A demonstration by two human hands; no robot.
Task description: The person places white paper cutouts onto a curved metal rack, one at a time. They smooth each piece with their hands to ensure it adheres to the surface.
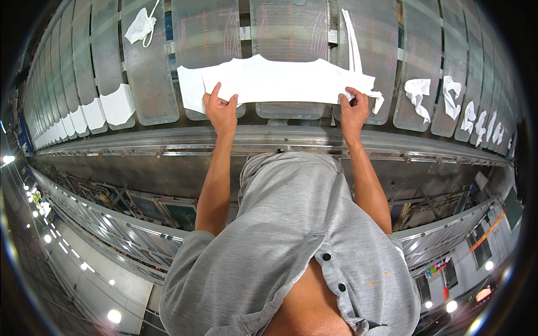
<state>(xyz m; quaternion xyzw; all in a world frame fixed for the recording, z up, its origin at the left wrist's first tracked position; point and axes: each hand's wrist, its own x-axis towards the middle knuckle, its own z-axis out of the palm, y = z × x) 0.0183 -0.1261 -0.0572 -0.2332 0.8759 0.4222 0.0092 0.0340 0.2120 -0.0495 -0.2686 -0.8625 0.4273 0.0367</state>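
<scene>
A wide white fabric piece (286, 81) stretches sideways over several grey boards, its far edge stepped and its near edge nearly straight. My left hand (222, 111) is at the near edge toward the left, with thumb and index finger on the cloth. At the right end my right hand (354, 112) pinches the near corner, where the cloth bunches and folds beside the fingers. A second white panel (191, 89) shows at the left end, partly beneath or joined to the wide piece; I cannot tell which. Long narrow white strips (352, 42) run away from the right end.
Long grey boards (289, 33) stand in a row, curving off both ways. White panels (116, 105) lie on the left boards' near ends. Crumpled white pieces (417, 99) lie on the right ones. A white piece with a cord (140, 27) sits far left. A metal rail (280, 137) runs before me.
</scene>
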